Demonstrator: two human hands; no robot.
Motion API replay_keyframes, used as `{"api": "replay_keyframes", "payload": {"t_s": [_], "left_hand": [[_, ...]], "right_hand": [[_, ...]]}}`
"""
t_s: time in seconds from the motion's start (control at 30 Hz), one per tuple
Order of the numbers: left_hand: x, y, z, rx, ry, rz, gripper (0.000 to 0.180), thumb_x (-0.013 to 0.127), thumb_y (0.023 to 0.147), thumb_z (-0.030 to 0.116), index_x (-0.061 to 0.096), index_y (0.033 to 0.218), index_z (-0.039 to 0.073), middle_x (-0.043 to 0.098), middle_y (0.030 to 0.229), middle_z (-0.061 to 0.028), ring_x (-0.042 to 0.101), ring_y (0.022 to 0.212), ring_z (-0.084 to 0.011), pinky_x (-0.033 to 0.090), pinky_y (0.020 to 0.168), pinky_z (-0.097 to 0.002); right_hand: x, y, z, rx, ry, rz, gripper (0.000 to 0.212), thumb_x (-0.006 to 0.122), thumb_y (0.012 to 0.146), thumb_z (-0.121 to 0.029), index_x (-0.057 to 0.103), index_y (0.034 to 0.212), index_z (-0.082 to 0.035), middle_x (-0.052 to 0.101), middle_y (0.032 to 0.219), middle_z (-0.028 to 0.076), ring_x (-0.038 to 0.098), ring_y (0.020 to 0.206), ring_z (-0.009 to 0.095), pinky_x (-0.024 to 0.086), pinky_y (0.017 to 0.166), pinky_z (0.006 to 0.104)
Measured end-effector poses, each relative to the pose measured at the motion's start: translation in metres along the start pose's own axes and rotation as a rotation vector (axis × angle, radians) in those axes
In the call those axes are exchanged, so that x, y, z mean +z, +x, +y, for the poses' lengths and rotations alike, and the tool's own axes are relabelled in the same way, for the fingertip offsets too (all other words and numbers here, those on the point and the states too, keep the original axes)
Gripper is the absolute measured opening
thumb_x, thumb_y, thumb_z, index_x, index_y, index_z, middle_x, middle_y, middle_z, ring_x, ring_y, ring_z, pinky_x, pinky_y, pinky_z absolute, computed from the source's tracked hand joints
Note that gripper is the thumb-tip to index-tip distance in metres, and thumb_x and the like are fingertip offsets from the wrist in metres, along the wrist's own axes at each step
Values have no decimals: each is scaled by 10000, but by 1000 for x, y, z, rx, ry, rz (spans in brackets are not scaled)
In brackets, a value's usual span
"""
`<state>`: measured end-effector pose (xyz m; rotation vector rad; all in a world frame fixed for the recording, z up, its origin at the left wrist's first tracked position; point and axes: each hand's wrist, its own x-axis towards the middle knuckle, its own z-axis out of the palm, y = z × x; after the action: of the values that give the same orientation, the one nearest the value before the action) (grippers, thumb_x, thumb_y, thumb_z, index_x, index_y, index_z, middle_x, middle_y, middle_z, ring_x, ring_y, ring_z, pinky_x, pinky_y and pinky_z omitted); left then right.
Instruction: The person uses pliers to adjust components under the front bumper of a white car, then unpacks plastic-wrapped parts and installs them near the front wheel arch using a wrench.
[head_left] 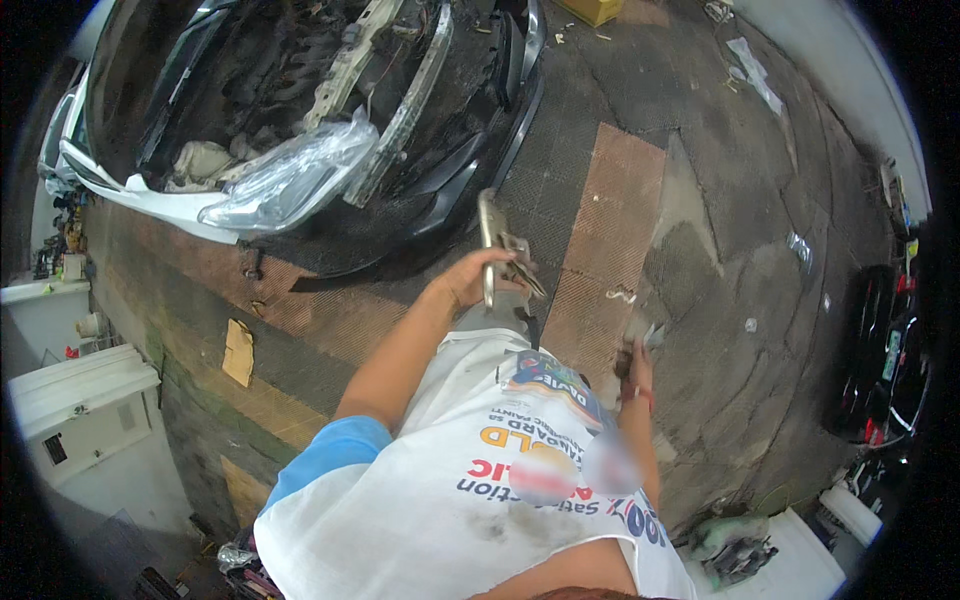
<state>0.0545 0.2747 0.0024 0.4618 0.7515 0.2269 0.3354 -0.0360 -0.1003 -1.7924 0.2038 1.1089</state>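
Observation:
My left hand (478, 277) is closed around a silvery metal tool that looks like locking pliers (488, 225). Its long, curved body points away from me, and its levers show beside my fingers. Out to the right, my right hand (637, 372) hangs low over the floor mats. A small, pale grey thing (654, 336) shows at its fingertips, too small and blurred to name. Ahead on the left stands a white car with its front end opened up. Clear plastic covers its headlight (290, 180), and its dark bumper (440, 205) lies nearest my left hand.
Dark and reddish-brown mats (610, 220) cover the floor, with scraps of plastic (755, 75) and cardboard (238, 352) on them. A black car part with red lamps (875, 355) is at the far right. White cabinets (85, 400) stand to the left; a yellow box (592, 10) is ahead.

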Motion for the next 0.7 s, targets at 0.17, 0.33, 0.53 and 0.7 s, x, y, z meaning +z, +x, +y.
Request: {"api": "replay_keyframes", "payload": {"t_s": [0.17, 0.33, 0.53, 0.7], "left_hand": [[-43, 100, 54, 114, -317, 254, 420, 614, 836, 166, 507, 1201, -12, 616, 986, -123, 665, 900, -299, 585, 844, -514], [-100, 163, 58, 91, -277, 643, 179, 575, 875, 156, 572, 1025, 57, 614, 878, -87, 650, 815, -254, 588, 803, -494], [-94, 212, 76, 58, -443, 811, 226, 668, 962, 297, 606, 995, 82, 609, 820, -44, 609, 701, -200, 555, 672, -429], [-66, 252, 106, 250, -368, 1077, 237, 645, 977, 305, 626, 1072, 88, 603, 827, -32, 566, 710, -177, 478, 630, -379]], "right_hand": [[-160, 45, 45, 355, -458, 294, 658, 628, 923, -565, 654, 1215, 23, 696, 963, 117, 652, 801, 222, 522, 694, 395], [-180, 84, -13, 406, -647, 194, 632, 627, 924, -558, 673, 1186, 15, 694, 935, 119, 642, 778, 223, 512, 688, 391], [-156, 229, -120, 225, -852, -20, 604, 625, 926, -550, 697, 1151, 6, 691, 902, 121, 630, 749, 224, 500, 680, 387], [-102, 389, -305, -23, -846, -71, 582, 624, 927, -543, 717, 1121, -3, 689, 875, 123, 620, 725, 224, 490, 674, 383]]}}
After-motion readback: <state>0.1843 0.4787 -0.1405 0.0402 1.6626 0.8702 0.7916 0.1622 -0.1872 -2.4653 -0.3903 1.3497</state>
